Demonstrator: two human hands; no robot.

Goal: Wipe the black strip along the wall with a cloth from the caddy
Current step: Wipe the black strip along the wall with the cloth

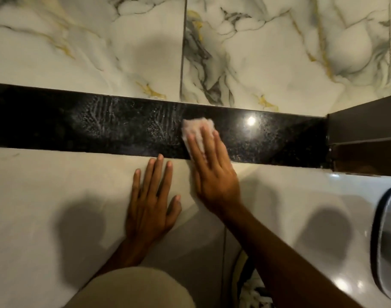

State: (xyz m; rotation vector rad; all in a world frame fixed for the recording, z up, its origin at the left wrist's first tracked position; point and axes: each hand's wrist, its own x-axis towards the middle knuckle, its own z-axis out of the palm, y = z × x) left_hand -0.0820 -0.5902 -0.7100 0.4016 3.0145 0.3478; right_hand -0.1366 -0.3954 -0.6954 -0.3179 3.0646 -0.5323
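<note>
Black strip (123, 125): a glossy dark band running across the wall from the left edge of the view to a dark frame at the right; a bright spot of light reflects on it right of the cloth.
Streaks (114, 121): pale wet or soapy smears cover the strip left of the cloth; right of the cloth the strip looks speckled but less smeared.
Cloth (195, 127): small, white, pressed flat on the strip near its middle, its upper edge close to the strip's top edge; its lower part is hidden under the fingers.
Right hand (212, 172): palm down, fingers straight and close together, laid over the cloth; the fingertips lie on the strip, the palm on the pale tile below it. The grip is a flat press on the cloth, not a pinch, with the fingers not curled round it.
Left hand (150, 201): flat on the pale tile below the strip, fingers spread apart and holding nothing; the longest fingertips reach the strip's lower edge. It lies just beside the right hand, to its left.
Marble tiles (90, 47): white with grey and gold veins, above the strip, with a vertical joint near the middle.
Pale tile (45, 196): plain, below the strip, carrying shadows of the arms.
Dark frame (363, 130): brown, at the strip's right end.
White fixture (323, 196): glossy and curved at the lower right, with a dark-rimmed grey part at the right edge.
Beige garment (132, 290): at the bottom edge, below the left forearm.
</note>
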